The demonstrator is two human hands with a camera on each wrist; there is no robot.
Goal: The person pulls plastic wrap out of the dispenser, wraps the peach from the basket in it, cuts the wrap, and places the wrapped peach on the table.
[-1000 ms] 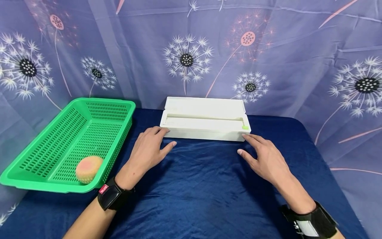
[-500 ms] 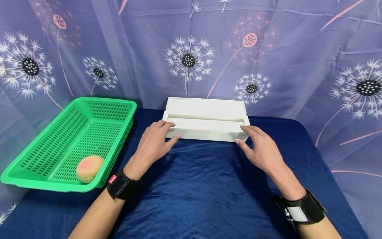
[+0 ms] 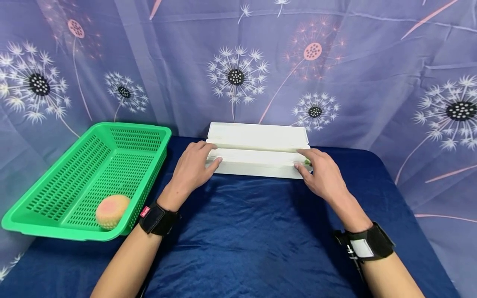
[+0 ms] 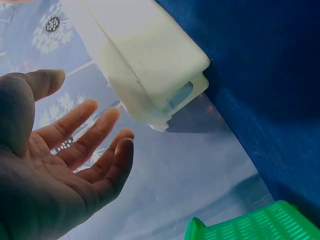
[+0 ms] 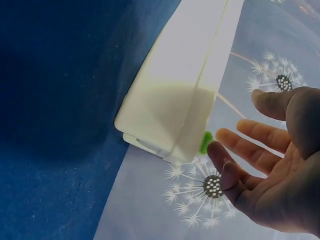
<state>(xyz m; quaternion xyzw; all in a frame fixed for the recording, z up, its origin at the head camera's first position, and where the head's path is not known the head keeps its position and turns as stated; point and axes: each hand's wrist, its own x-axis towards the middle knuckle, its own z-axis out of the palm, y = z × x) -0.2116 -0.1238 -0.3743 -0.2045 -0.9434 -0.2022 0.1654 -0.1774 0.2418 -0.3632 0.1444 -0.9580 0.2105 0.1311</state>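
Note:
A long white box stands at the back of the table in the head view, its lid tipped back. It looks like a cling film dispenser. A small green piece sticks out at its right end. My left hand is at the box's left end, index finger over the top edge and thumb by the front. At the opposite end, my right hand has its fingertips over the top, close to the green piece. Both wrist views show loosely bent fingers with nothing held.
A green plastic basket stands on the left, holding a round yellowish thing with a pink top. Dark blue cloth covers the table. Behind hangs a purple curtain with dandelion prints.
Both hands have moved up from the box's front corners to over its top edge. The inner white strip looks higher and brighter, and the green piece is now partly behind my right fingers.

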